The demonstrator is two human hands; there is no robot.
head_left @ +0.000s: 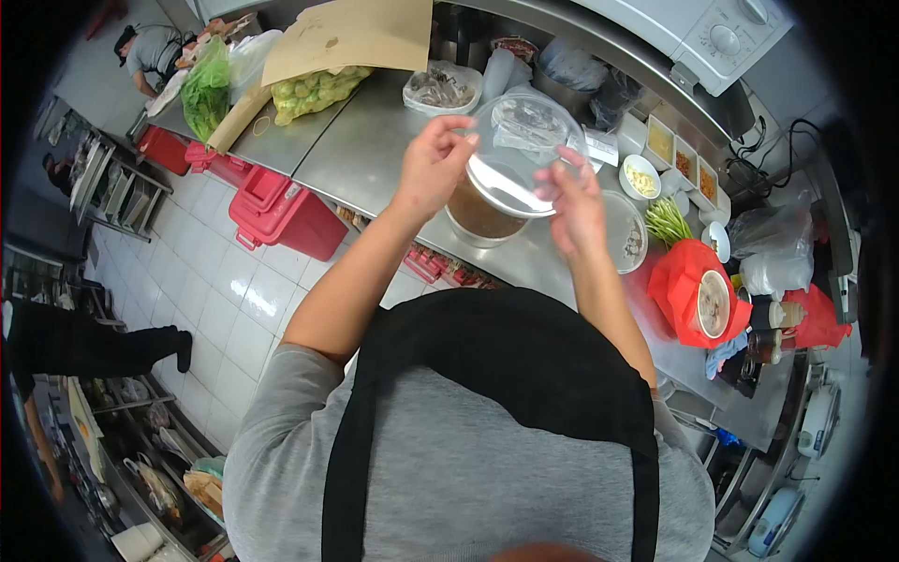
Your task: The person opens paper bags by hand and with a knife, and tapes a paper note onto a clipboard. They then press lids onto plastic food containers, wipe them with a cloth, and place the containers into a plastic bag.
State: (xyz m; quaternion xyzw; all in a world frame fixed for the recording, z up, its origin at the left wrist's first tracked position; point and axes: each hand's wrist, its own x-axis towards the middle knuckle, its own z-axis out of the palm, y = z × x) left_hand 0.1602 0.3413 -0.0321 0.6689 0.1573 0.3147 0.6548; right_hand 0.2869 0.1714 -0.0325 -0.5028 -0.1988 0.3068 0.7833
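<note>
A white-tiled kitchen surrounds a long steel bench (361,155), with a grey-shirted, black-aproned person standing close against it. Nearest on its surface sits a round container (478,240) of brown contents, within easy reach of both arms. Directly over it is a clear lid (510,190), held tilted, probably so its rim can be handled from opposite sides. The left hand (436,167) pinches one edge between thumb and fingers; the right hand (573,204) has its fingers at the other edge, too blurred to tell whether they grip.

Off to the right, a red bag (667,281) wraps a white tub, perhaps to keep it contained. Beyond it are green stalks (667,223) and a small bowl of pale pieces, seemingly grouped for handy reach. Farther left, a cardboard sheet (346,33) partly covers bagged green produce (309,98). In the far corner another person (154,51) leans forward.
</note>
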